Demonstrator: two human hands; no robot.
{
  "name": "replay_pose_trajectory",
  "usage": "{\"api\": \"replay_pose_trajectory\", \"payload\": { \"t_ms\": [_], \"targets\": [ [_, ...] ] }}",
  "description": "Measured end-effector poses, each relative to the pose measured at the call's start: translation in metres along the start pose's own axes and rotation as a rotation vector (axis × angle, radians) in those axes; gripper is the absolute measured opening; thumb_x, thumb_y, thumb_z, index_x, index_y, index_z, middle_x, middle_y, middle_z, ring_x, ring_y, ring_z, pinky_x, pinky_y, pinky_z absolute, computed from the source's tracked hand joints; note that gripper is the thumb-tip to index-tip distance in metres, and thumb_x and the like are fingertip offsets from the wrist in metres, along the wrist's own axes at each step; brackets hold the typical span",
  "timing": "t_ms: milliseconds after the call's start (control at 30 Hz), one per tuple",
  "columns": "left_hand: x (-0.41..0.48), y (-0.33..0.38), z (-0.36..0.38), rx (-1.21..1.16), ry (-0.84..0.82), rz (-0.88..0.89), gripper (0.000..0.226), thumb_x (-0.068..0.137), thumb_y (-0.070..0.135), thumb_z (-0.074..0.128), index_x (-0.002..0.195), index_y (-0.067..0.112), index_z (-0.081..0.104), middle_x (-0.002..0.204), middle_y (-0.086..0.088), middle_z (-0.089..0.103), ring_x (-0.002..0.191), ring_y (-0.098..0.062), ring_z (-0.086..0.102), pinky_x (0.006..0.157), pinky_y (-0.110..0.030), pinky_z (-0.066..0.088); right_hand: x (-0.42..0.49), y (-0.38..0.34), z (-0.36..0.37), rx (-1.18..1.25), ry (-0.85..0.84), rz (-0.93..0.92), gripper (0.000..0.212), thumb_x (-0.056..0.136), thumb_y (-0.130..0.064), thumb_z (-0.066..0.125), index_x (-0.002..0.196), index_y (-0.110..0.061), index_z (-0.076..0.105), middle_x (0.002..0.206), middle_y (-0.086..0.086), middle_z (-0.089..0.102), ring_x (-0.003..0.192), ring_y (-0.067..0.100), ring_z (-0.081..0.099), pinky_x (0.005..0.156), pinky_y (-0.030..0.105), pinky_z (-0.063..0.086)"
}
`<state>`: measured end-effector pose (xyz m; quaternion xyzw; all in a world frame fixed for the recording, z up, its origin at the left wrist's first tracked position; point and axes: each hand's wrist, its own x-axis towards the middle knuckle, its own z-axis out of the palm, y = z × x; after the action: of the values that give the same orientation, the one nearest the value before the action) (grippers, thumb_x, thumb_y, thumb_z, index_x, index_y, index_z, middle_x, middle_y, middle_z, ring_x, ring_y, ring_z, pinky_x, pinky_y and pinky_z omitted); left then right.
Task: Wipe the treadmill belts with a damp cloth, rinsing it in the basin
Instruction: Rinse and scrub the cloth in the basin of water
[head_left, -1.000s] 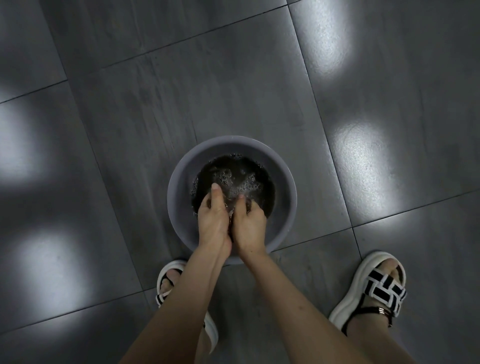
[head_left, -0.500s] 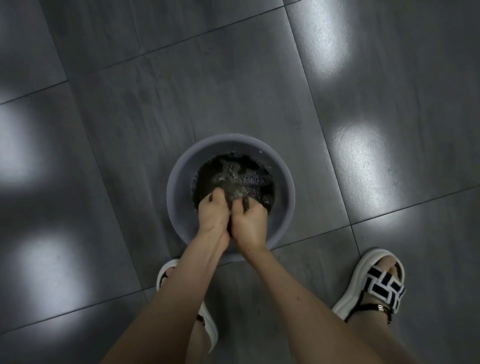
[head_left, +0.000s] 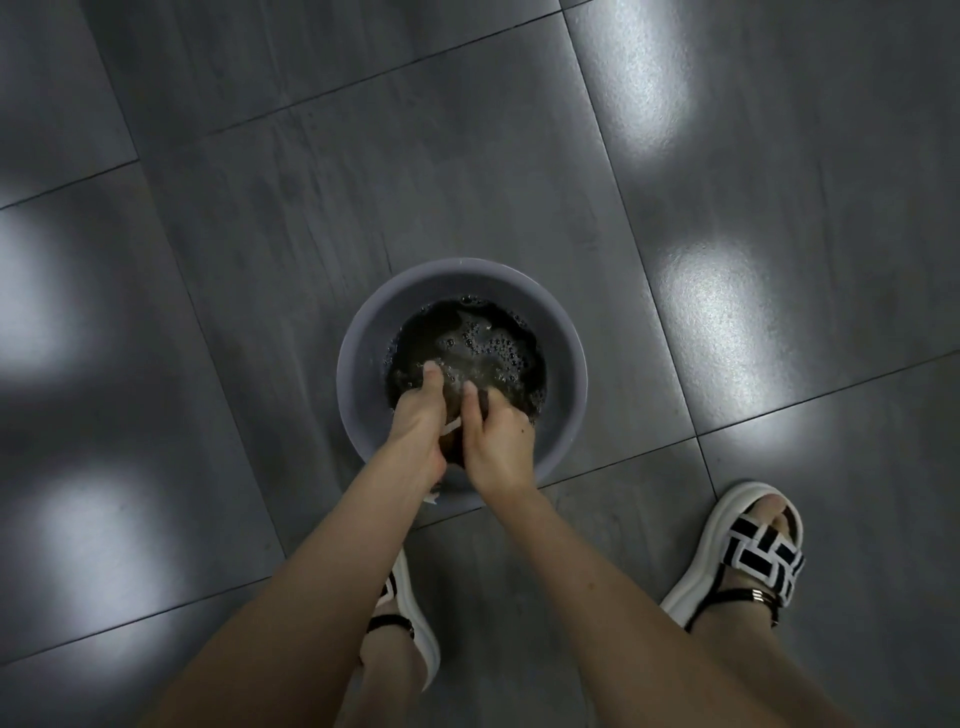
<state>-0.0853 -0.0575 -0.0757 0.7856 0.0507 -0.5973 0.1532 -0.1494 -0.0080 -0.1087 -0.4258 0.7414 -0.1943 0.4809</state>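
A round grey basin stands on the tiled floor, holding dark, bubbly water. My left hand and my right hand are side by side over the near part of the basin, both closed on a dark wet cloth bunched between them. Only a small part of the cloth shows between the palms; the rest is hidden by my fingers. No treadmill belt is in view.
Large grey floor tiles with bright light patches surround the basin. My feet in white and black sandals stand close behind it, one under my left arm, the other at the right.
My hands have kept rubbing the cloth in the basin: the thumbs curled in, then stretched forward again, and the bubbles on the water have shifted.
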Motion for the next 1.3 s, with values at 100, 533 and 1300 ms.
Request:
{"api": "replay_pose_trajectory", "payload": {
  "t_ms": [100, 533, 1300],
  "targets": [
    [-0.002, 0.002, -0.013, 0.029, -0.081, -0.038, 0.049, 0.093, 0.055, 0.045, 0.118, 0.014, 0.056, 0.103, -0.012, 0.065, 0.089, -0.027, 0.063, 0.075, -0.040, 0.053, -0.001, -0.002, -0.004, 0.071, -0.089, 0.169, 0.036, 0.099, -0.043, 0.034, 0.083, -0.017, 0.054, 0.085, 0.001, 0.064, 0.083, 0.016, 0.059, 0.077, 0.031, 0.045],
    [-0.107, 0.039, -0.018, 0.429, -0.220, 0.238, 0.040, 0.096, 0.025, 0.053, 0.136, 0.024, 0.049, 0.109, 0.003, 0.049, 0.089, -0.011, 0.046, 0.063, -0.027, 0.038, -0.051, -0.065, -0.100, 0.539, -0.155, 0.386, 0.026, 0.096, -0.030, 0.051, 0.101, -0.010, 0.067, 0.099, 0.011, 0.069, 0.096, 0.026, 0.065, 0.087, 0.042, 0.053],
    [-0.601, -0.125, 0.399, 1.639, -0.895, 1.152, 0.020, 0.077, 0.030, 0.078, 0.086, 0.014, 0.070, 0.079, 0.001, 0.060, 0.082, -0.018, 0.059, 0.065, -0.023, 0.039, -0.325, 0.018, -0.715, 1.104, 0.660, 0.402, 0.020, 0.088, -0.014, 0.061, 0.099, 0.002, 0.063, 0.083, 0.016, 0.063, 0.072, 0.026, 0.060, 0.058, 0.027, 0.047]
  ]
}}
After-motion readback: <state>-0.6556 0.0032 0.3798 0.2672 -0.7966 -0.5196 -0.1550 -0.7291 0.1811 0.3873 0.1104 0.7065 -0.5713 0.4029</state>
